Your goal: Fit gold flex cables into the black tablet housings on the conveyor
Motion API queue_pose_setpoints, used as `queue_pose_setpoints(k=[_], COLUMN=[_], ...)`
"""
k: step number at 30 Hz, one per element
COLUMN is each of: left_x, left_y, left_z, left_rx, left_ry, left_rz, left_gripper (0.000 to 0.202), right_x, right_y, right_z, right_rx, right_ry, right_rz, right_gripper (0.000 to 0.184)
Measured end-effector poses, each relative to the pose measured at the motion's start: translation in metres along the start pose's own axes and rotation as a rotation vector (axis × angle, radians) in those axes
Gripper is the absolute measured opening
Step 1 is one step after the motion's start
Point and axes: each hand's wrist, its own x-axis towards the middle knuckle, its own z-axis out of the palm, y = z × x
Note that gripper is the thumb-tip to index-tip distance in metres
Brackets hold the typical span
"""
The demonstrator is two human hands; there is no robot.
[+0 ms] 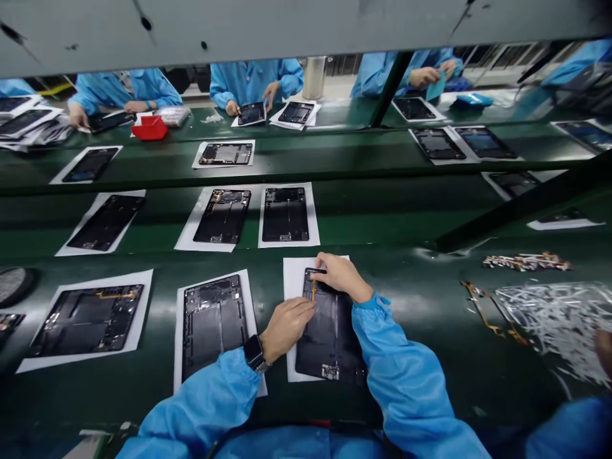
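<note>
A black tablet housing (329, 338) lies on a white paper sheet (291, 280) on the green bench, directly in front of me. A thin orange flex cable (313, 291) runs along its upper left part. My right hand (342, 278) is closed in a pinch at the cable's upper end, close to the housing's top edge. My left hand (288, 324), wearing a black watch (254, 352) on the wrist, has its fingers together at the cable's lower end. The fingertips partly hide the cable, and my right sleeve covers the housing's right edge.
Two more housings, a near-left one (215, 322) and a far-left one (90, 319), lie on paper. At right are loose flex cables (492, 312) and a pile of white strips (559, 331). A dark post (507, 207) slants across the belt. Co-workers in blue sit opposite.
</note>
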Motion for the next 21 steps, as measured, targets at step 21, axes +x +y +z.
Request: queue_pose_setpoints(k=[21], left_x=[0.0032], left_y=[0.0064], left_z=[-0.0089], left_rx=[0.021], left_ry=[-0.105], left_rz=[0.002], left_gripper=[0.021], right_x=[0.0001], right_y=[-0.0021], right_z=[-0.0008], right_rx=[0.010], right_ry=[0.000], right_rz=[0.011], right_gripper=[0.028])
